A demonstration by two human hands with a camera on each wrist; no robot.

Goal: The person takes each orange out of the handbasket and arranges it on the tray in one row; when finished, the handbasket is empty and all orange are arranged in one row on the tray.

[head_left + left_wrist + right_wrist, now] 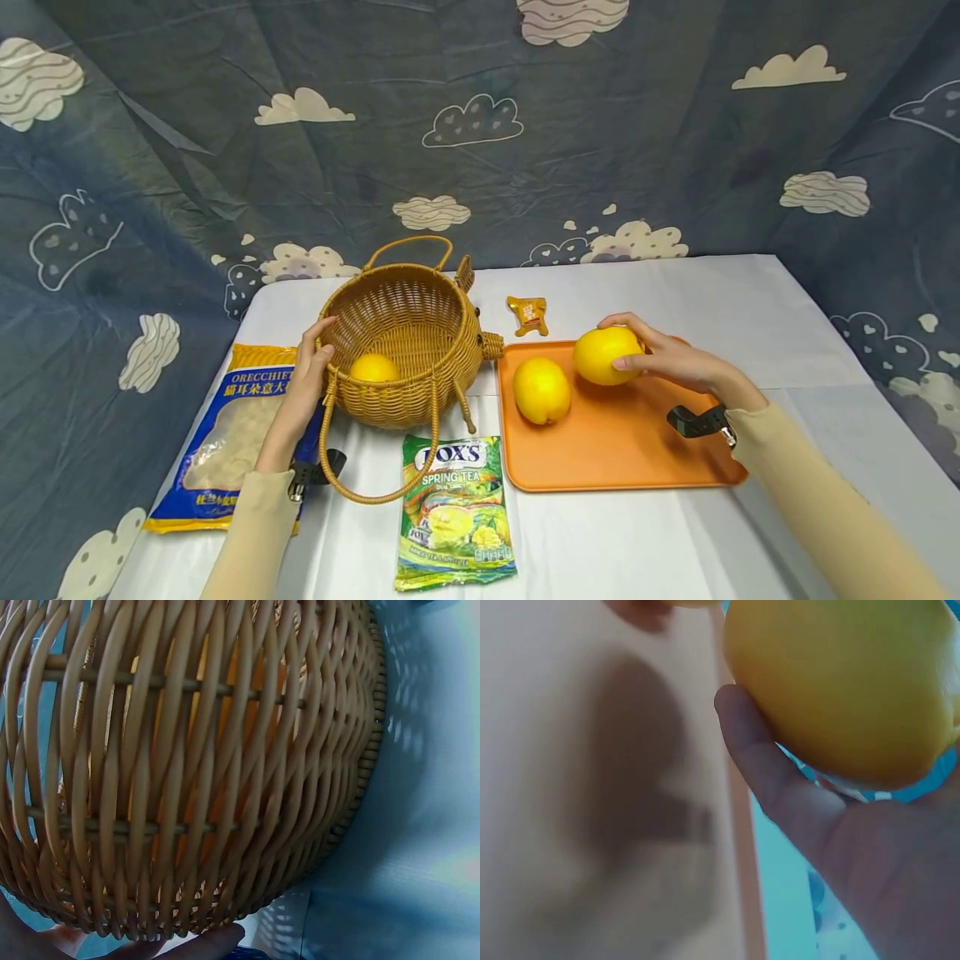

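My left hand (303, 379) holds the left rim of a wicker basket (405, 400) shaped like an animal with a snout. In the left wrist view, its fingers (206, 943) lie against the weave. A yellow fruit (374, 367) sits inside the basket, partly hidden by the front wall. My right hand (667, 354) grips a large, smooth yellow fruit (606, 355), thumb on the near side and fingers on the far side. That fruit is above an orange tray (630, 450), its shadow falling on the tray in the right wrist view. Another yellow fruit (542, 392) rests at the tray's left.
A blue and yellow orecchiette bag (225, 442) lies left of the basket, partly under my left arm. In front lies a green Fox's candy bag (456, 533), overlapped by a basket handle (375, 498). A small orange wrapped snack (528, 315) lies behind the tray.
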